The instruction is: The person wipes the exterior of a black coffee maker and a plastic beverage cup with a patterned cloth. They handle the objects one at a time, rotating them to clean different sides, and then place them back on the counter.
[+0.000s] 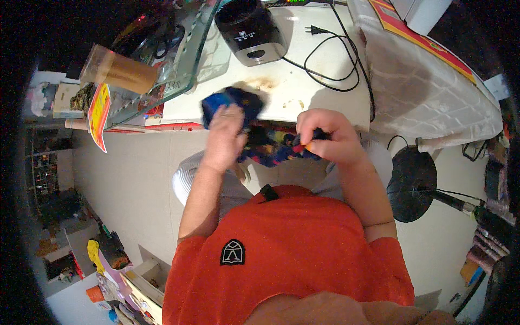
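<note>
A dark blue cloth with a multicoloured pattern [272, 150] hangs between my hands at the front edge of the white table. My right hand [331, 136] pinches its right end between thumb and fingers. My left hand [227, 130], blurred, lies against a plainer blue part of the cloth [243, 101] that rests on the table edge; whether its fingers grip the fabric is unclear. Beyond the cloth stands a black and silver appliance base [254, 36], its black cord [321, 77] looped to the right and ending in a plug [317, 30].
At the left, a glass panel [195, 61] and a cup of brown liquid [122, 69] stand near a red and yellow card [100, 115]. A pale cloth [406, 89] covers the surface at right. On the floor is a round black stand base [412, 183].
</note>
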Demonstrator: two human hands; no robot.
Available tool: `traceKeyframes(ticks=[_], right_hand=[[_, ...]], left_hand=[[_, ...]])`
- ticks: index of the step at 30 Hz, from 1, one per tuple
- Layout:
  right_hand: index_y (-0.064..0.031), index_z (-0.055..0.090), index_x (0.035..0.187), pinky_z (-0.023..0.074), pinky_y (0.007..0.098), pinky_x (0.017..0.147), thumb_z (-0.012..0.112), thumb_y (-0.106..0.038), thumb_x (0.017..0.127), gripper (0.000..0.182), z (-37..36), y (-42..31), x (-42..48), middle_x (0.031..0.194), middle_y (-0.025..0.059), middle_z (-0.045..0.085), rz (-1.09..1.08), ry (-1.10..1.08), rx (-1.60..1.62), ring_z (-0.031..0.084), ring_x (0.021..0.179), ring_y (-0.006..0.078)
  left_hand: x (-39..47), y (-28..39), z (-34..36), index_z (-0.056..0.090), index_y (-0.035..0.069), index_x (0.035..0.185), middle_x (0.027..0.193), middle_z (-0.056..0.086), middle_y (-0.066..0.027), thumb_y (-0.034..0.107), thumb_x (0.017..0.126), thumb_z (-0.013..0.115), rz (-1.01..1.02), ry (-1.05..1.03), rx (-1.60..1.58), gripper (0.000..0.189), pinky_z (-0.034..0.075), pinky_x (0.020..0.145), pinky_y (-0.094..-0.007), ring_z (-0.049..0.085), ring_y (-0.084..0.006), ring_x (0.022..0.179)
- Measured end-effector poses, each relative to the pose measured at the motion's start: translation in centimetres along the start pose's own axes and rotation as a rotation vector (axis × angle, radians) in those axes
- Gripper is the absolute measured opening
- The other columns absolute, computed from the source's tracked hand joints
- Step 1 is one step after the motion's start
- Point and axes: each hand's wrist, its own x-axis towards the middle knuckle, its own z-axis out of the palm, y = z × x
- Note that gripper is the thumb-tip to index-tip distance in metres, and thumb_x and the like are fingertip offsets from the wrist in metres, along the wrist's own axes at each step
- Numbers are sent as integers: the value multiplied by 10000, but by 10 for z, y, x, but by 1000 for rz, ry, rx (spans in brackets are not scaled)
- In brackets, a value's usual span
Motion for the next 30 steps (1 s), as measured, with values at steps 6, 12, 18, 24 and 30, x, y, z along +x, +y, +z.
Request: traceKeyframes(ticks=[6,12,18,24,30], right_hand=[[-54,613,835,457,302,804,708,-60,713,155,-16,-6,-12,909,51,619,-167,90,248,593,875,177],[-56,618,878,460,293,846,696,-26,740,162,-15,-7,-12,925,42,606,-99,210,227,584,920,154],[-61,619,873,461,298,848,691,-18,750,149,-15,-4,-12,926,25,604,-37,236,237,585,912,152],[-69,606,879,404,316,818,713,-110,754,169,-18,-4,-12,920,77,606,-64,283,79,548,895,194],[-55,626,892,438,310,826,712,-101,734,185,-25,-4,-11,934,100,619,-13,142,302,578,892,209]], left_hand=[[97,94,28,598,-41,1275,1360,572,-235,227,811,634,335,-134,-139,537,329,1163,-532,497,-379,1343],[192,115,79,557,-60,1316,1395,544,-254,369,931,591,229,-95,66,578,373,1130,-507,449,-372,1389],[269,106,107,578,-41,1316,1382,556,-228,405,960,530,90,12,150,573,400,1106,-485,496,-346,1337],[308,103,103,604,32,1341,1464,514,-163,343,949,503,-25,-164,198,510,329,1153,-497,403,-290,1428],[236,111,96,635,17,1220,1327,571,-188,242,875,620,386,-65,63,412,403,1096,-548,512,-357,1289]])
